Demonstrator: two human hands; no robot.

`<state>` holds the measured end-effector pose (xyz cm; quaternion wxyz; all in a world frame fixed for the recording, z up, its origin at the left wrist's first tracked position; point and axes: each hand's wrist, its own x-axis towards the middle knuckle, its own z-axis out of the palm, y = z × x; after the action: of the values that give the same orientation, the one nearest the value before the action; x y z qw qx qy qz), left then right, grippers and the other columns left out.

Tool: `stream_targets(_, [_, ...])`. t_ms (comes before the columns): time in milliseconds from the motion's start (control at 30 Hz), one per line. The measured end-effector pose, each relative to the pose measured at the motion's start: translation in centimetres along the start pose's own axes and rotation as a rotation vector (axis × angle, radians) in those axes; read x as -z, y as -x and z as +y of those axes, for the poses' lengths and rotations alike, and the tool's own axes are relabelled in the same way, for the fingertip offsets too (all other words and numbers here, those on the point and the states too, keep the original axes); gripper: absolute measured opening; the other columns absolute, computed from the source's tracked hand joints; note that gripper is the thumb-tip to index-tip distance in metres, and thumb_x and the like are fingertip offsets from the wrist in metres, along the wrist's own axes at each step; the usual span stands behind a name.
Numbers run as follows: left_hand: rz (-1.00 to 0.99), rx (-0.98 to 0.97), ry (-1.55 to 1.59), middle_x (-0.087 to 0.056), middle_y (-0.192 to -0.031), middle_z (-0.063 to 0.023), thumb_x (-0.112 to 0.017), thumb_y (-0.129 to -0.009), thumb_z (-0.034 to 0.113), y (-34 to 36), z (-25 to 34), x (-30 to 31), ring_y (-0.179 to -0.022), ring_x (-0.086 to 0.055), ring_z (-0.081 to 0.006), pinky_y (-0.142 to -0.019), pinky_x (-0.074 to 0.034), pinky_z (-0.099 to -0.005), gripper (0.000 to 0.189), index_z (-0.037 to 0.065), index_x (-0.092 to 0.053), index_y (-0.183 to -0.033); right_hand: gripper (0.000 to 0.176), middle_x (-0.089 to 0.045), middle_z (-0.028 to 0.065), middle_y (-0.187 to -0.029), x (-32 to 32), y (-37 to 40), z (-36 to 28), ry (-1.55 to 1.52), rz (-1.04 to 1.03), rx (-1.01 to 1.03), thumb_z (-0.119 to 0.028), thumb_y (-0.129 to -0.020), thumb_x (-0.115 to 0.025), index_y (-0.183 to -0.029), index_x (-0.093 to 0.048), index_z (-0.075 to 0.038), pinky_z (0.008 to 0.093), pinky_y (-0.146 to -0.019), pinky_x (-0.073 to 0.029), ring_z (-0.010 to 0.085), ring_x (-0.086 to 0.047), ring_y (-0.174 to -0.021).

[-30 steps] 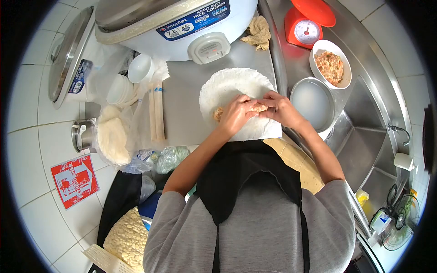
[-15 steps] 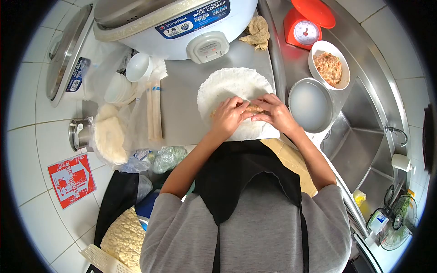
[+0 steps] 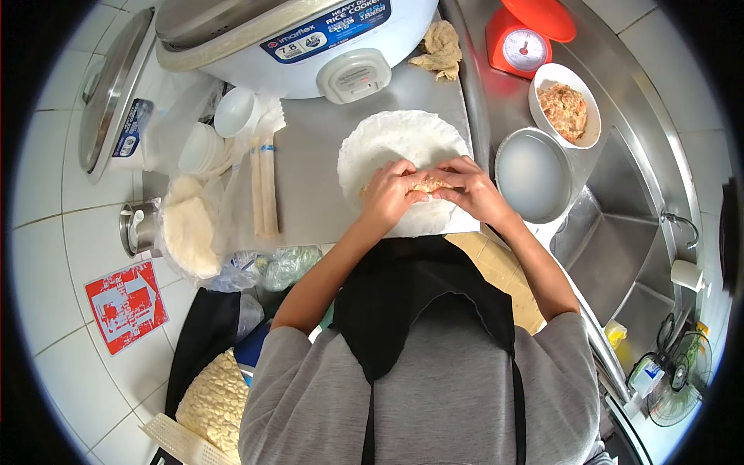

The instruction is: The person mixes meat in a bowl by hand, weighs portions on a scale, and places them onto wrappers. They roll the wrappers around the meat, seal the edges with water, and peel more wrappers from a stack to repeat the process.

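A round white wrapper (image 3: 399, 139) lies flat on the steel table, close to its front edge. Across its lower half runs a log of minced filling (image 3: 428, 185). My left hand (image 3: 391, 192) has its fingers closed around the log's left part. At the other end, my right hand (image 3: 469, 190) pinches the filling with thumb and fingers. Between the two hands the middle of the log shows; its ends are hidden under the fingers. A white bowl (image 3: 593, 128) of minced filling stands beyond my right hand, beside a round pan of cloudy liquid (image 3: 533, 177).
A large rice cooker (image 3: 341, 46) stands at the back, with a crumpled cloth (image 3: 440, 50) beside it. The red scale (image 3: 518, 46) is at the back right, near the sink (image 3: 601, 248). On the left lie two wrapped rolls (image 3: 264, 186) and a bag of pale wrappers (image 3: 190, 232).
My fingers have shifted slightly along the filling, and more of its middle shows between my hands. The whole view has moved a little.
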<state>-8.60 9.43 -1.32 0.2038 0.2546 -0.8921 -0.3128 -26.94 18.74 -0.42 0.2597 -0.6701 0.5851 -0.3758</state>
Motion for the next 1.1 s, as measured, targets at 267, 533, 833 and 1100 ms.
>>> stream_targets(267, [-0.056,-0.011,-0.008,-0.06,-0.094,-0.0092,-0.074,-0.069,0.022,1.2,-1.1,1.6,-0.088,-0.055,-0.0281,-0.079,-0.045,-0.038,0.037,0.004,-0.068,-0.102,0.034,-0.059,0.0083,-0.095,-0.9,-1.2,-0.3,0.18,-0.011,0.058,-0.017,-0.069,-0.075,-0.102,-0.069,-0.009,0.0361,-0.079,-0.047,0.0263,-0.055,-0.089])
stream_targets(533, [-0.05,0.012,0.049,-0.058,-0.099,-0.0105,-0.074,-0.07,0.017,3.0,-2.2,4.3,-0.097,-0.055,-0.0278,-0.083,-0.046,-0.0368,0.039,0.002,-0.066,-0.105,0.035,-0.057,0.0021,-0.091,-2.9,-2.7,-1.7,0.337,-0.014,0.162,-0.03,-0.069,-0.073,-0.098,-0.07,-0.01,0.0356,-0.08,-0.044,0.0217,-0.055,-0.088])
stream_targets(833, [-0.123,0.083,0.149,-0.06,-0.102,-0.0093,-0.071,-0.073,0.008,3.2,-3.3,4.8,-0.099,-0.056,-0.026,-0.084,-0.047,-0.0349,0.035,0.003,-0.066,-0.108,0.032,-0.058,0.0002,-0.091,-4.4,-3.5,-2.7,0.424,-0.039,0.191,-0.028,-0.069,-0.074,-0.096,-0.072,-0.012,0.0333,-0.073,-0.043,0.0193,-0.055,-0.083])
stream_targets(1100, [-0.086,0.005,0.143,-0.062,-0.102,-0.0083,-0.073,-0.071,0.008,4.5,-4.2,5.5,-0.098,-0.057,-0.0259,-0.083,-0.049,-0.0351,0.038,0.007,-0.067,-0.109,0.027,-0.056,-0.0016,-0.091,-5.2,-3.7,-3.4,0.465,-0.041,0.2,-0.031,-0.07,-0.072,-0.09,-0.071,-0.013,0.0324,-0.076,-0.042,0.0181,-0.053,-0.087])
